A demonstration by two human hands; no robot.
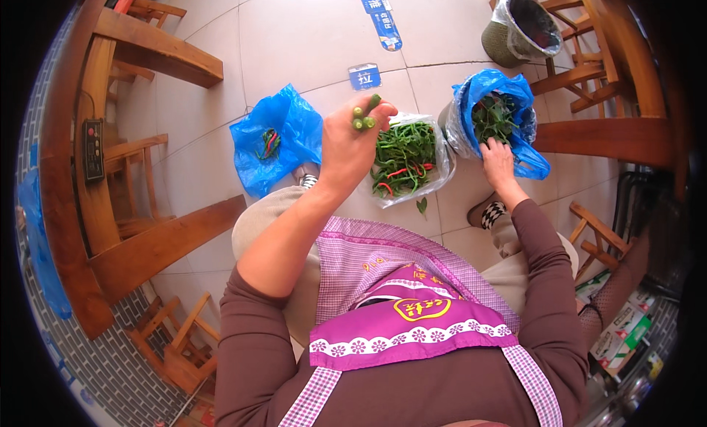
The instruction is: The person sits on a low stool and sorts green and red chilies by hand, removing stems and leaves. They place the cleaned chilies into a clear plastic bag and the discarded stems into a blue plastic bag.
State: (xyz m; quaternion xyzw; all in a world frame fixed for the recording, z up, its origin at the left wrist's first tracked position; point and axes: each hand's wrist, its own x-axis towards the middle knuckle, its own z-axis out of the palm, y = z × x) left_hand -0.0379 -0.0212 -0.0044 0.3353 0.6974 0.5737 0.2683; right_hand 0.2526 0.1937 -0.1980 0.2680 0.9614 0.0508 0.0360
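Observation:
Several green chili peppers (364,118) are gripped in my left hand (345,145), raised above the floor with their ends pointing up. My right hand (499,161) reaches to the mouth of a bin lined with a blue plastic bag (531,159), its fingers against green leaves and stems (493,118) there. Whether it grips any of them is hidden. Between my hands, a clear plastic bag (444,176) on the floor holds a heap of green chilies (406,151) and a few red ones. To the left, a small pile of red and green chilies (269,144) lies on a spread blue plastic bag (248,159).
A second lined wastebasket (505,40) stands at the far right. Wooden table legs and beams (165,234) flank both sides, with wooden stools (182,344) nearby. One loose leaf (422,206) lies on the tiled floor (309,29). Blue stickers (364,76) bear writing.

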